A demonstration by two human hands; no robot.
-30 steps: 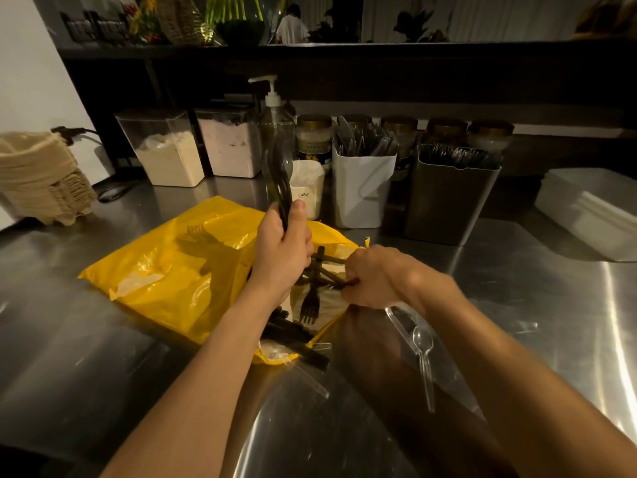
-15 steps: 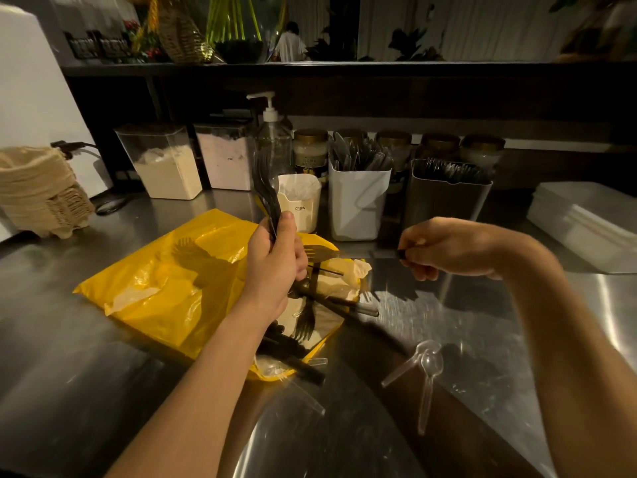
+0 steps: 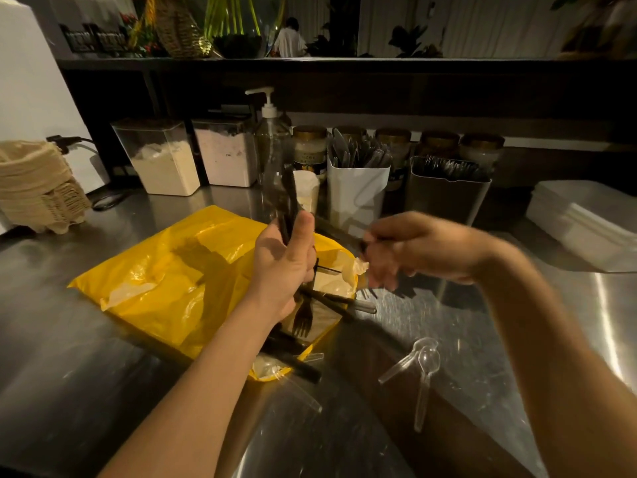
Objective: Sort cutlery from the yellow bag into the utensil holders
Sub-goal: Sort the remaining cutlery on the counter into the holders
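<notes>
- the left hand (image 3: 284, 267) is raised over the mouth of the yellow bag (image 3: 172, 284). its fingers and thumb are curled round a bundle of black cutlery (image 3: 289, 201) that stands upright out of the fist.
- the right hand (image 3: 413, 251) is blurred and held up just right of the left hand. its curled fingers pinch a dark utensil (image 3: 339, 232) whose free end points toward the left hand; the blur hides what kind of utensil it is.
- the yellow bag lies flat on the steel worktop (image 3: 86, 391), its open mouth below both hands.
- more black pieces lie in and across that mouth, among them a black fork (image 3: 302, 317) with its tines toward the camera.
- two clear plastic spoons (image 3: 426, 360) lie on the worktop to the right of the bag, apart from it, with their bowls overlapping.
- behind the hands stands a white holder (image 3: 356, 198) packed with cutlery. just to its right is a grey holder (image 3: 448, 201), also filled.
- a small paper cup (image 3: 306, 196) sits just left of the white holder, behind the held bundle.
- a pump bottle (image 3: 272, 132), two clear tubs of powder (image 3: 162, 160) and a row of gold-lidded jars (image 3: 310, 146) line the back of the worktop.
- a stack of woven mats (image 3: 38, 188) sits at far left and a white lidded box (image 3: 586, 222) at far right.
</notes>
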